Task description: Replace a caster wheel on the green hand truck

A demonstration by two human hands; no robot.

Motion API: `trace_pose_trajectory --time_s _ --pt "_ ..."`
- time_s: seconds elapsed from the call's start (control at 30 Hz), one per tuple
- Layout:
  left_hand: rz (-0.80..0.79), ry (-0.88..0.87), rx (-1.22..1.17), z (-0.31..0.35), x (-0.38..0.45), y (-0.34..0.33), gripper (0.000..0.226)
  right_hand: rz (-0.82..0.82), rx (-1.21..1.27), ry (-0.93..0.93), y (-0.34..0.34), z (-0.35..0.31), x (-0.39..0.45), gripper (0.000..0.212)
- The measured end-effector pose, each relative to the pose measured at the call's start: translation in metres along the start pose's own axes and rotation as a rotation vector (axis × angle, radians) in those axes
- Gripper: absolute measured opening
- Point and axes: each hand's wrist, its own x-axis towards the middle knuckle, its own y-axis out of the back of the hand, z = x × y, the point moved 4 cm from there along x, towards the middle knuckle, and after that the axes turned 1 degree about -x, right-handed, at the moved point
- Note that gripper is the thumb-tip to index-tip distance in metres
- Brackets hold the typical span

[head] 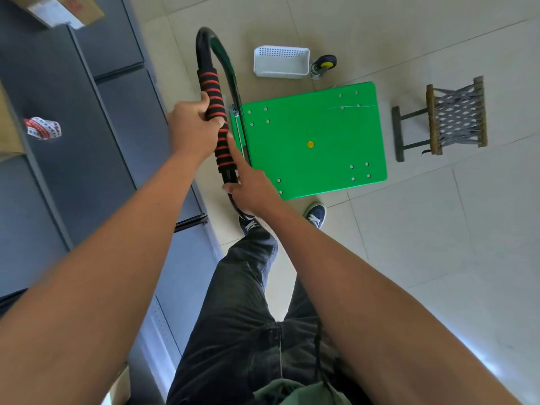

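The green hand truck (315, 141) stands on the tiled floor with its flat deck facing up. Its black handle bar with a red-striped foam grip (214, 97) rises toward me. My left hand (193, 127) grips the foam part of the handle. Lower on the bar, my right hand (251, 185) holds it with the index finger stretched along it. A loose caster wheel (323, 65) with a black tyre and yellow hub sits on the floor beyond the deck, beside a white basket.
A white perforated basket (281, 62) lies left of the loose caster. A small woven stool (444, 116) lies on its side right of the deck. Grey cabinets (96, 118) run along the left, with a cardboard box (58, 8) on top. My feet (315, 214) stand near the deck's edge.
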Motion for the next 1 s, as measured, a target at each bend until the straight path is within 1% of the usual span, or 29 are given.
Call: trace_pose_trajectory --time_s 0.13,0.23,0.33,0.43,0.7,0.83,1.0 --pt "-0.009 -0.035 -0.004 -0.004 0.008 -0.016 0.063 0.008 -0.051 -0.003 0.008 0.008 0.003 0.107" --pt "-0.022 -0.024 -0.022 -0.009 0.009 -0.018 0.061 0.019 -0.089 -0.018 0.005 0.010 0.005 0.108" --pt "-0.063 -0.014 -0.068 -0.004 0.006 -0.025 0.065 0.023 -0.089 -0.025 0.012 0.015 0.004 0.108" --pt "-0.053 -0.059 -0.001 0.003 0.002 -0.027 0.059 0.011 -0.082 -0.008 0.020 0.016 0.002 0.108" --pt "-0.005 -0.040 0.014 -0.007 -0.009 0.002 0.057 -0.039 -0.065 0.020 -0.003 -0.002 -0.001 0.106" --pt "0.032 0.012 0.018 -0.023 -0.015 0.021 0.058 -0.067 -0.079 0.040 -0.022 -0.014 -0.005 0.107" --pt "0.066 0.042 0.021 -0.036 -0.024 0.037 0.058 -0.057 -0.116 0.062 -0.045 -0.021 -0.009 0.106"
